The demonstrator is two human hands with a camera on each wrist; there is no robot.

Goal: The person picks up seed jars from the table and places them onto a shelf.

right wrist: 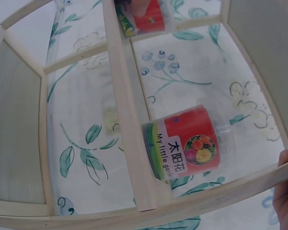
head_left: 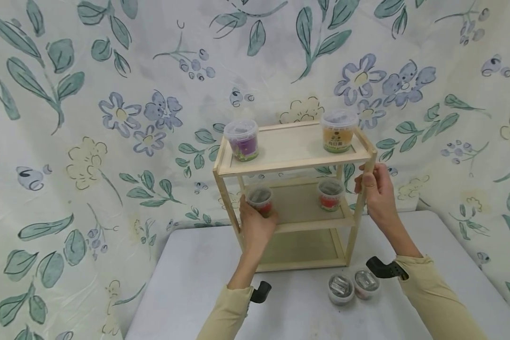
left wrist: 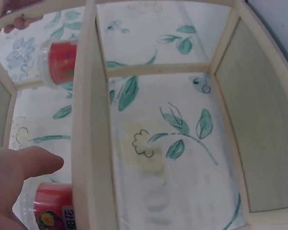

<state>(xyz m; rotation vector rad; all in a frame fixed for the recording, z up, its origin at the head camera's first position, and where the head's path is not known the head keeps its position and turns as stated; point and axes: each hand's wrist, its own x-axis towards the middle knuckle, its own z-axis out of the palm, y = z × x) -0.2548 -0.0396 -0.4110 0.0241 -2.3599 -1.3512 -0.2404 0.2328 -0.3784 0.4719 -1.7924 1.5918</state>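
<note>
- Wood makes up the little shelf (head_left: 293, 160) on the gray table (head_left: 195, 283). From the head view, the left hand (head_left: 255, 226) curls its fingers round a red cup (head_left: 260, 200) at the left end of the middle board. The right hand (head_left: 376, 191) grips the shelf's front right post. Another red cup (head_left: 330, 194) stands on the right of that board. A purple cup (head_left: 242, 139) and an orange cup (head_left: 338, 131) stand on top. Two more cups (head_left: 352, 286) sit on the table.
- From the left wrist, the thumb (left wrist: 36, 163) lies above the red cup (left wrist: 50, 208), beside a wood bar (left wrist: 89, 143).
- From the right wrist, fingertips (right wrist: 285, 199) press a bar; the other red cup (right wrist: 187, 146) sits behind it.
- I think the shelf looks light. A hard pull could tip it, and the top cups might slide off.
</note>
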